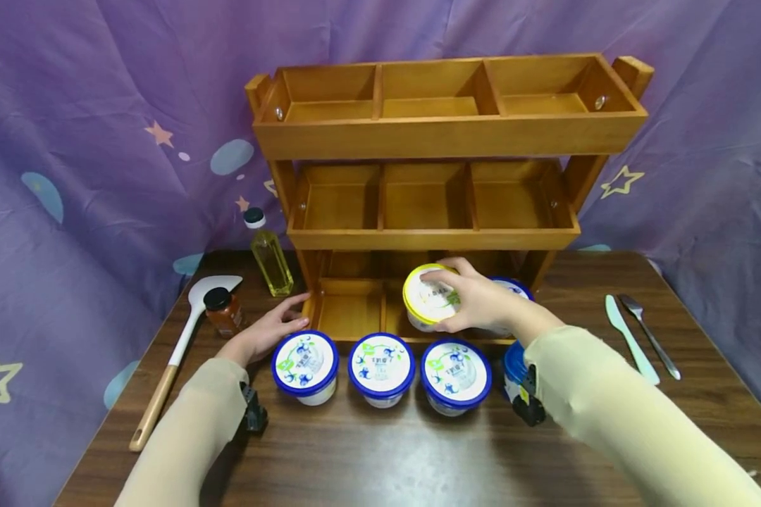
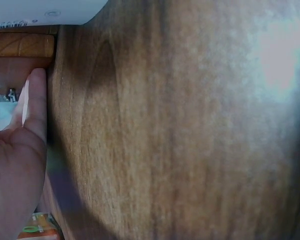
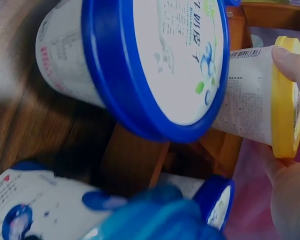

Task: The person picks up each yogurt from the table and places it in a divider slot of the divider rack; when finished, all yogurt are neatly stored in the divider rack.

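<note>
A three-tier wooden rack [image 1: 447, 137] stands on the dark wooden table [image 1: 380, 458], directly ahead of both hands. Each tier is divided into three compartments.

The right hand [image 1: 475, 299] grips the yellow-lidded cup [image 1: 426, 297] from above, fingers curled over the lid rim and the thumb on the near side. The cup is tilted and sits at the middle compartment of the bottom tier; whether it rests on the tier floor cannot be told. In the right wrist view the yellow lid edge [image 3: 285, 97] lies against the fingers [image 3: 292, 62]. Just beyond the right hand, a blue-lidded cup [image 1: 514, 287] sits in the right compartment of the bottom tier.

The left hand [image 1: 266, 332] lies flat on the table, fingers straight and relaxed, holding nothing. Its fingertips touch the rack's left front corner.

Between the forearms, just short of the hands, three blue-lidded cups [image 1: 382, 366] stand in a row; a fourth [image 1: 514, 370] is partly hidden under the right forearm.

Left of the left hand: a spatula [image 1: 184, 338], an oil bottle [image 1: 269, 255] and, just beside the hand, a spice jar [image 1: 223, 312]. Well right of the right hand: a knife [image 1: 630, 339] and a fork [image 1: 650, 334].
</note>
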`<state>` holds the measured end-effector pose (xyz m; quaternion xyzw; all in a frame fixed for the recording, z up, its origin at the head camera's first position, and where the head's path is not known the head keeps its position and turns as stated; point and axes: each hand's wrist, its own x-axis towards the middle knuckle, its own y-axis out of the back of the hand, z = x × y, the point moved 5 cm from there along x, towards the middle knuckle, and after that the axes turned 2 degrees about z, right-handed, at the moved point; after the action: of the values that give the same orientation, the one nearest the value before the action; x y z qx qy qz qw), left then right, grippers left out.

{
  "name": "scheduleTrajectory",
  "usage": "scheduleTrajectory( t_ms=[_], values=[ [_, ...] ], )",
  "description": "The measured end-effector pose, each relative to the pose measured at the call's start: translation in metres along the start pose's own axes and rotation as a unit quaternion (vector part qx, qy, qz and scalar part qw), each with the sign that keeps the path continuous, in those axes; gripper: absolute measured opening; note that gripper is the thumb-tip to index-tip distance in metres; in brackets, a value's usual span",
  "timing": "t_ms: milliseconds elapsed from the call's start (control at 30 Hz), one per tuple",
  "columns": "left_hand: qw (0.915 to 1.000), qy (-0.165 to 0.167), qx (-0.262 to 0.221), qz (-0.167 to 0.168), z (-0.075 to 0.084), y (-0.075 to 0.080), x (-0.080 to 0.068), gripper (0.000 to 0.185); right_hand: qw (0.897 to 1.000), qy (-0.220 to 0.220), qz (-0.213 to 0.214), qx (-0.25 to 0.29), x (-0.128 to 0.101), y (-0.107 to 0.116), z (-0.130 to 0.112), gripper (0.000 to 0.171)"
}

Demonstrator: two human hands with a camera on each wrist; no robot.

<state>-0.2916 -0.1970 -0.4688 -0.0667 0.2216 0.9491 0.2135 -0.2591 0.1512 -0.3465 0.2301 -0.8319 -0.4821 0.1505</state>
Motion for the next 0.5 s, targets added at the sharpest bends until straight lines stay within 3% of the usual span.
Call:
scheduleTrajectory(
  t_ms=[500],
  values=[
    [1.0000, -0.005, -0.004, -0.002, 0.002, 0.000, 0.000, 0.065, 0.997, -0.052, -0.056, 0.006, 0.022, -0.024, 0.000, 0.078]
  ],
)
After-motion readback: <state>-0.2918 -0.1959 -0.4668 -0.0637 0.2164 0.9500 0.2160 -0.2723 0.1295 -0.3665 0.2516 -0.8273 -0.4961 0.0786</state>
